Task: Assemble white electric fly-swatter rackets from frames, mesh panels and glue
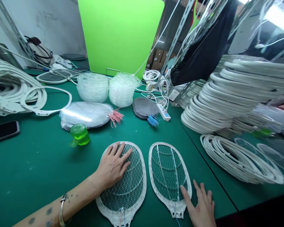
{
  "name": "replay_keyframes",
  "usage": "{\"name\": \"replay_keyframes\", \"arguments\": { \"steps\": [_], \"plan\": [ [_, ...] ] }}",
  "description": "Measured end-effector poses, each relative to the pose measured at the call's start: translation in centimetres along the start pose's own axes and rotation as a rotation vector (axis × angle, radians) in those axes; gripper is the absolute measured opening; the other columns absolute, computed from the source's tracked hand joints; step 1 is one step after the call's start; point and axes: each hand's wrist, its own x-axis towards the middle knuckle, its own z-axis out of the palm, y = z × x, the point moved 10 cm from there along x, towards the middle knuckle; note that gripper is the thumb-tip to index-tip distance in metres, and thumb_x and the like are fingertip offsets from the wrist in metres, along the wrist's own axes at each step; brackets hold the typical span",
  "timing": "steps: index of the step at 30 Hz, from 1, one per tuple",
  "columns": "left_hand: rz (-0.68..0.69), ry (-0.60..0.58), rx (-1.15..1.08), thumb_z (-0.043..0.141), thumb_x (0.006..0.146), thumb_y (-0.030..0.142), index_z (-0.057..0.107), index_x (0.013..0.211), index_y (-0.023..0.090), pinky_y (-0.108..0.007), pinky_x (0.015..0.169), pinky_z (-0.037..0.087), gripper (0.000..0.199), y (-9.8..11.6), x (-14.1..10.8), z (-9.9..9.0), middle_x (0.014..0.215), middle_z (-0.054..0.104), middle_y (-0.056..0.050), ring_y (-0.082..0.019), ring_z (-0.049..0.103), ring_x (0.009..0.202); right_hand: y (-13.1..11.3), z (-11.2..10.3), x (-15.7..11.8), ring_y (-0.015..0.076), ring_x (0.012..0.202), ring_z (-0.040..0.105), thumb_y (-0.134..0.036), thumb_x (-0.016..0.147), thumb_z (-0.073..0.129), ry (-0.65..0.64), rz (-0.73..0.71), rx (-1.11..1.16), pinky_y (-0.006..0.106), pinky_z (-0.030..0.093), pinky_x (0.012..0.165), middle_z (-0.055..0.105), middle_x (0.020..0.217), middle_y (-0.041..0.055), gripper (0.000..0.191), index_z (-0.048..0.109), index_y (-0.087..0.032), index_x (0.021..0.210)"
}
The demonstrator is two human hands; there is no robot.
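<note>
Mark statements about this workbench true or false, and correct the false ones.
1. The left hand lies spread on the left racket frame. True.
2. The green roll stands right of both frames. False: the green roll is left of both.
3. The right hand has its thumb over the rim of the right racket frame. True.
4. The phone lies at the far right. False: the phone is at the far left.

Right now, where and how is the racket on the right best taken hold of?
Probably by the racket's outer right rim, coming from the right, pinched between thumb and fingers. It lies flat, its solid rim surrounds see-through mesh, and the right hand sits alongside, thumb over that rim. I'd avoid the narrow near end, where a blue wire trails out.
</note>
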Motion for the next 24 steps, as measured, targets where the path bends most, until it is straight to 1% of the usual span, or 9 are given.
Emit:
{"name": "replay_keyframes", "arguments": {
  "steps": [3, 5, 7, 10, 14, 16, 18, 21, 24],
  "plan": [
    [0.022, 0.001, 0.036, 0.041, 0.095, 0.051, 0.046, 0.143, 0.034, -0.057, 0.113, 0.028, 0.051, 0.5, 0.4, -0.3, 0.15, 0.045, -0.009, -0.038, 0.037, 0.139, 0.3, 0.1, -0.5, 0.0418, 0.147, 0.009, -0.068, 0.08, 0.056, 0.021, -0.021, 0.06, 0.072, 0.018, 0.112, 0.044, 0.15, 0.012, 0.062, 0.063, -0.025, 0.124],
    [0.036, 0.011, 0.063, 0.043, 0.094, 0.05, 0.051, 0.141, 0.032, -0.056, 0.114, 0.027, 0.051, 0.8, 0.6, -0.5, 0.146, 0.05, -0.009, -0.037, 0.04, 0.137, 0.0, -0.3, -0.4, 0.0435, 0.146, 0.009, -0.067, 0.078, 0.059, 0.013, 0.047, 0.153, 0.073, 0.027, 0.107, 0.048, 0.147, 0.011, 0.06, 0.066, -0.023, 0.118],
    [0.05, 0.023, 0.084, 0.044, 0.094, 0.049, 0.054, 0.138, 0.029, -0.056, 0.116, 0.025, 0.049, 0.9, 0.8, -0.6, 0.143, 0.053, -0.01, -0.037, 0.042, 0.136, -0.4, -0.6, -0.2, 0.0447, 0.143, 0.022, -0.065, 0.073, 0.066, -0.026, 0.167, 0.31, 0.067, 0.038, 0.103, 0.053, 0.142, 0.0125, 0.062, 0.066, -0.021, 0.117],
    [0.058, 0.016, 0.08, 0.044, 0.093, 0.052, 0.057, 0.136, 0.026, -0.058, 0.115, 0.025, 0.051, 0.7, 1.1, -0.5, 0.141, 0.054, -0.013, -0.038, 0.042, 0.136, -1.8, -1.4, 0.0, 0.0392, 0.124, 0.054, -0.061, 0.064, 0.076, -0.045, 0.306, 0.616, 0.052, 0.052, 0.096, 0.065, 0.127, 0.0146, 0.073, 0.061, -0.016, 0.119],
    [0.045, 0.059, -0.044, 0.048, 0.091, 0.058, 0.06, 0.132, 0.024, -0.06, 0.115, 0.026, 0.055, 1.4, 1.1, -2.1, 0.145, 0.05, -0.013, -0.039, 0.034, 0.141, -5.7, -3.7, -0.2, 0.0327, 0.112, 0.064, -0.055, 0.063, 0.079, 0.004, 0.266, 0.717, 0.04, 0.059, 0.085, 0.069, 0.119, 0.0117, 0.07, 0.061, -0.018, 0.119],
    [0.037, 0.094, -0.227, 0.048, 0.093, 0.055, 0.063, 0.125, 0.024, -0.056, 0.113, 0.032, 0.047, 2.6, 0.7, -3.9, 0.142, 0.053, -0.011, -0.036, 0.04, 0.138, -8.5, -4.6, -0.8, 0.0321, 0.109, 0.065, -0.056, 0.067, 0.077, 0.002, 0.173, 0.673, 0.038, 0.061, 0.08, 0.069, 0.12, 0.0117, 0.066, 0.061, -0.019, 0.12],
    [-0.009, 0.057, -0.551, 0.045, 0.096, 0.05, 0.066, 0.117, 0.025, -0.047, 0.103, 0.046, 0.039, 3.9, 0.1, -5.2, 0.13, 0.062, -0.008, -0.029, 0.055, 0.124, -11.4, -5.1, -1.9, 0.0315, 0.101, 0.068, -0.058, 0.07, 0.074, -0.015, 0.081, 0.618, 0.034, 0.062, 0.07, 0.069, 0.118, 0.0123, 0.065, 0.062, -0.02, 0.121],
    [-0.195, -0.071, -1.157, 0.046, 0.096, 0.052, 0.061, 0.119, 0.026, -0.035, 0.085, 0.056, 0.039, 5.3, -1.1, -5.5, 0.122, 0.065, -0.007, -0.023, 0.064, 0.105, -15.5, -4.5, -4.1, 0.0261, 0.075, 0.07, -0.061, 0.073, 0.069, -0.066, -0.035, 0.487, 0.032, 0.059, 0.052, 0.073, 0.102, 0.01, 0.059, 0.063, -0.024, 0.119],
    [-0.363, -0.087, -1.478, 0.052, 0.091, 0.058, 0.056, 0.12, 0.023, -0.032, 0.079, 0.057, 0.046, 5.2, -2.2, -5.3, 0.118, 0.065, -0.009, -0.022, 0.066, 0.099, -19.8, -3.3, -6.9, 0.0215, 0.06, 0.065, -0.056, 0.079, 0.067, -0.093, -0.265, 0.366, 0.033, 0.057, 0.048, 0.072, 0.089, 0.0063, 0.048, 0.064, -0.029, 0.118]
  ]
}}
